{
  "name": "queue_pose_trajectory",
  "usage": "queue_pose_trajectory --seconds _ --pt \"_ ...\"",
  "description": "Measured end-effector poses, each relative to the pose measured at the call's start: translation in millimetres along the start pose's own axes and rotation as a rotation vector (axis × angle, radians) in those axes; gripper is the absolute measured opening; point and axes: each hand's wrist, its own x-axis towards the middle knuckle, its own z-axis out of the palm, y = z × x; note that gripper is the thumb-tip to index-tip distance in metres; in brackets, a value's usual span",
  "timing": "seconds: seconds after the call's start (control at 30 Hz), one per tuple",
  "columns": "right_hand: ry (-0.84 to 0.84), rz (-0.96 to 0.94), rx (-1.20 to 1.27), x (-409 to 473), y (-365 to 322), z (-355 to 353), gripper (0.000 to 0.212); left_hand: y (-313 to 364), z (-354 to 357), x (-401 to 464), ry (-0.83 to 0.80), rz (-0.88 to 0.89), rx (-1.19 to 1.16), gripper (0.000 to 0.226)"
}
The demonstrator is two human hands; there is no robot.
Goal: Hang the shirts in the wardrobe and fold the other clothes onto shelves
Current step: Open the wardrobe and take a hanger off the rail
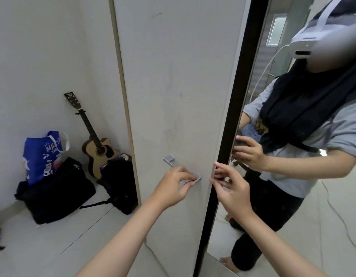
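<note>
Fingers pinching wardrobe door handle, right hand at edge

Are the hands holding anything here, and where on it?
The left hand pinches the lower end of the metal door handle on the wardrobe door. The right hand curls its fingers round that door's edge.

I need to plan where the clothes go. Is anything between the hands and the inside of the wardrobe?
Yes: the shut wardrobe door. The left hand pinches its metal handle, and the right hand has fingers at the door's right edge, beside the mirror. No clothes show.
</note>
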Motion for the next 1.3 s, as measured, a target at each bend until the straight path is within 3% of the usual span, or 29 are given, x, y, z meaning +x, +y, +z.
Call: queue_pose_trajectory --seconds 0.37,0.53,0.73,0.87,1.0,1.13,1.3 --pt "-0.024 0.044 0.044 -46 -62 56 0.053 -11 -55 -77 0.088 -0.098 -0.154 0.010" --pt "-0.118 0.003 0.136 -54 -92 83 0.045 -11 -92 -121 0.127 -0.199 -0.205 0.019" --pt "-0.337 -0.050 0.154 -61 -118 115 0.058 29 -150 -146 0.337 -0.003 -0.259 0.032" --pt "-0.480 -0.046 0.243 -47 -144 136 0.047 44 -183 -141 0.396 0.077 -0.144 0.032" --pt "-0.329 -0.081 0.388 -7 -175 164 0.036 30 -209 -140 0.515 0.027 -0.011 0.033" --pt "-0.297 -0.208 0.370 39 -203 190 0.041 11 -231 -148 0.613 0.014 0.057 0.034" --pt "-0.289 -0.521 0.188 92 -232 232 0.061 10 -271 -137 0.738 0.062 0.258 0.042"
